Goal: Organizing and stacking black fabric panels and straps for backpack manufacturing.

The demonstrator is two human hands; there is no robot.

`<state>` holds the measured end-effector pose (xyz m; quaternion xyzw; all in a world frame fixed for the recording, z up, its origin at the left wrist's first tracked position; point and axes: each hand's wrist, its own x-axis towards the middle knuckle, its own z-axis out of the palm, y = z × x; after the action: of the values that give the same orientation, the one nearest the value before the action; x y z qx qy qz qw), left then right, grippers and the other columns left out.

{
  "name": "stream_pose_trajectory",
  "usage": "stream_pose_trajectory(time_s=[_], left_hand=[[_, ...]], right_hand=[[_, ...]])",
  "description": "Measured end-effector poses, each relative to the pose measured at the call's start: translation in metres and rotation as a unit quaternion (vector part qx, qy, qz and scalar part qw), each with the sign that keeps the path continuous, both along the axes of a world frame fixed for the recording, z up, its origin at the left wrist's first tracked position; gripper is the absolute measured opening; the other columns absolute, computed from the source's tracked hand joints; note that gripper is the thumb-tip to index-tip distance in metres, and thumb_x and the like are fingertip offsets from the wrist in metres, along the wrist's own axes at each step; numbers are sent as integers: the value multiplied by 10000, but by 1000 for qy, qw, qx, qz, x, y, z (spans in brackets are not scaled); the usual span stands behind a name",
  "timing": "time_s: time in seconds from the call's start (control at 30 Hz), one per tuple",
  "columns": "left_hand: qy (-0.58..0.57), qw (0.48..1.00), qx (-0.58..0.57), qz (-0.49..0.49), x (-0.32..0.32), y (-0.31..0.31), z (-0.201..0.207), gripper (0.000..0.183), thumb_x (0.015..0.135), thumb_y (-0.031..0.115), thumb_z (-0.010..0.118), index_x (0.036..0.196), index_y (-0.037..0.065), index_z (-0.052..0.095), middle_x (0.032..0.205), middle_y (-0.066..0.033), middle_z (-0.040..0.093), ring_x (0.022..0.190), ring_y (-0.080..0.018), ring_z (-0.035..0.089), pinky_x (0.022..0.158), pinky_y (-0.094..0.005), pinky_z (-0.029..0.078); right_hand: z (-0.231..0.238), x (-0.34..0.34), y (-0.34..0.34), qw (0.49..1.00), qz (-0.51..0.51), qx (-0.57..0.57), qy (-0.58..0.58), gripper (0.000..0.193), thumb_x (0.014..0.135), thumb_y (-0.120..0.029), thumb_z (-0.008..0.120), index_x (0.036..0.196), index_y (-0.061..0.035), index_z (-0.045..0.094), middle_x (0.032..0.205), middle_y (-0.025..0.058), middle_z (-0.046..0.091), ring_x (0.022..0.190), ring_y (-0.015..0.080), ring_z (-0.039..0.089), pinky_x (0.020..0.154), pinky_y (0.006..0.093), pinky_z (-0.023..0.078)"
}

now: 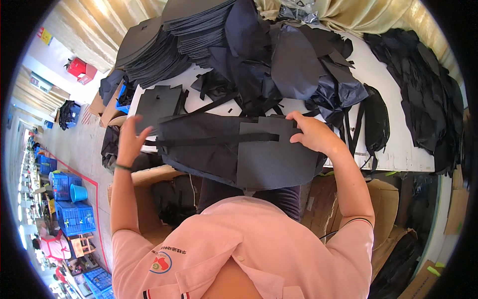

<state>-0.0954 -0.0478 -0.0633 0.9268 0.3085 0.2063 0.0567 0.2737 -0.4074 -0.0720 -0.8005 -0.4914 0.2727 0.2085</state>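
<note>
In front of me, a dark fabric piece (199, 130) lies along the table's near edge. A stiff black board (279, 162) with a notched edge rests on its right part. A black webbing strap (209, 141) runs across the fabric and onto the board. My right hand (316, 132) grips the board's upper right corner, thumb on its face and the other fingers partly hidden. My left hand (130, 144) is off the fabric's left end, open, thumb and fingers apart and slightly blurred. Just beyond it lies another black board (157, 107).
Tall stacks of black sheets (199, 30) stand at the table's far left. Loose dark fabric pieces (294, 65) are heaped at the back, and more black cloth (423, 94) hangs over the right edge. Open cardboard boxes (356, 204) stand below the table.
</note>
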Motion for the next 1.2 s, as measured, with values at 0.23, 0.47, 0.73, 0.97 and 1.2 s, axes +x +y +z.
stream_pose_trajectory(time_s=[0.23, 0.47, 0.73, 0.97, 1.2], left_hand=[[55, 833, -258, -487, 188, -114, 19, 493, 816, 260, 761, 1208, 22, 576, 1142, -132, 622, 1076, -263, 587, 919, -340, 460], [261, 699, -505, -434, 246, -137, 2, 547, 733, 80, 784, 1228, 0, 565, 1078, -128, 667, 984, -207, 631, 874, -333, 496], [234, 711, -507, -428, 252, -148, 0, 570, 728, -5, 768, 1260, 0, 563, 1060, -81, 686, 949, -146, 635, 864, -305, 512], [243, 665, -559, -432, 249, -156, 3, 549, 771, -9, 734, 1288, 7, 549, 1074, -65, 685, 961, -135, 624, 880, -304, 502], [116, 722, -509, -455, 248, -150, -12, 556, 776, 91, 752, 1268, -3, 511, 1226, -125, 600, 1122, -217, 569, 1005, -358, 416]], right_hand=[[32, -29, 2, 990, 55, 52, -119, 549, 754, -170, 772, 1226, -126, 497, 920, 184, 683, 898, 371, 663, 762, 425, 509], [44, -39, -2, 980, 62, 94, -167, 508, 760, -168, 752, 1199, -120, 501, 892, 141, 689, 850, 343, 671, 709, 440, 505], [34, -39, -6, 967, 49, 111, -225, 477, 754, -132, 739, 1167, -73, 508, 872, 140, 688, 799, 322, 679, 682, 416, 512], [26, -51, -3, 958, 22, 76, -276, 452, 749, -126, 731, 1151, -79, 529, 849, 117, 684, 751, 308, 679, 640, 397, 514], [24, -44, -3, 946, 15, 66, -318, 478, 735, -133, 754, 1161, -87, 543, 819, 93, 664, 747, 287, 680, 636, 386, 515]])
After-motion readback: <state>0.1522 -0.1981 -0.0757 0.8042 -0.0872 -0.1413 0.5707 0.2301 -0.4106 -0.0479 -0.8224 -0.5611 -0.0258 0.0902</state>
